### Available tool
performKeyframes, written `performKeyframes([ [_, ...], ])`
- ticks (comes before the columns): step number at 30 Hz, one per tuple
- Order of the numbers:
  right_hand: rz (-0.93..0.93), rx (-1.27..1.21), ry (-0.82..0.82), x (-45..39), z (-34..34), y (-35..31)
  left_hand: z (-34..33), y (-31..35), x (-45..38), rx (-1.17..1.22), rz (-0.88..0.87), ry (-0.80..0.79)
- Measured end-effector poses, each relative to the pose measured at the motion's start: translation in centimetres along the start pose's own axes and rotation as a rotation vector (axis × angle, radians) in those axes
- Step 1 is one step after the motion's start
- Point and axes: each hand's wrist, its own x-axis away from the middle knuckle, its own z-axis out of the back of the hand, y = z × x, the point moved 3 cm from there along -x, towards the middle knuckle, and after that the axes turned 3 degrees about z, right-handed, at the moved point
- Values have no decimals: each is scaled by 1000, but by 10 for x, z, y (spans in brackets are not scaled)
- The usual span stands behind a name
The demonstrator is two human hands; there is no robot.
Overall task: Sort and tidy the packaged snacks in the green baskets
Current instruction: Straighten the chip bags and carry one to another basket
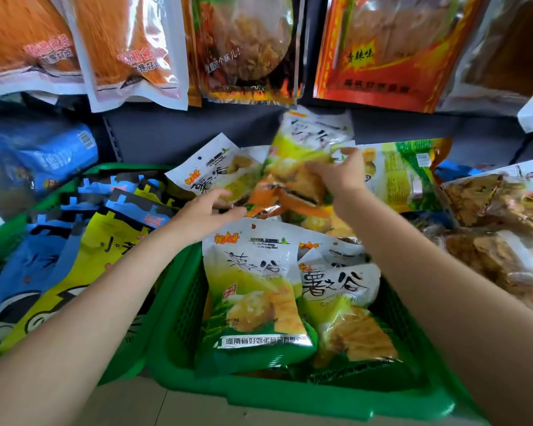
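The middle green basket (179, 305) is filled with white-and-green snack packets. Above its far end, one packet (302, 167) is held raised by the right hand (340, 173), long axis upright. The left hand (208, 210), fingers spread, is reached beneath it, nearer the basket.

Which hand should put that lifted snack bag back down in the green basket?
Probably the right hand: it already grips the lifted snack bag above the middle green basket. The left hand only reaches toward the bag's lower edge with its fingers spread, so it could steady it.
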Motion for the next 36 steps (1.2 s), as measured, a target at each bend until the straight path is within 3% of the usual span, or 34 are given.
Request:
performKeyframes([
  [2,-23,-30,33,-11,29,-10,-1,-2,1,-100,-27,-41],
  [4,-60,-11,-68,-13,53,-16,-1,0,2,-190,-30,-3],
  [7,-139,58,-259,2,77,-14,-3,16,8,-399,-61,149],
  [9,-150,90,-299,13,85,-4,-12,38,19,-446,-225,236],
  [11,-46,265,-230,16,92,4,-31,63,34,-392,-435,159],
  [13,73,426,-151,18,97,1,-58,79,42,-452,-548,-23],
  [15,166,547,-119,24,101,-7,-83,83,39,-611,-543,-182],
  [19,356,755,-107,39,108,-19,-106,79,24,-817,-431,-341],
  [26,303,700,-121,40,114,-10,-116,70,12,-769,-310,-444],
  [31,283,661,-73,37,118,-18,-79,75,20,-514,-363,-389],
  [36,252,385,12,27,121,-29,-45,70,19,-161,-283,-281],
])
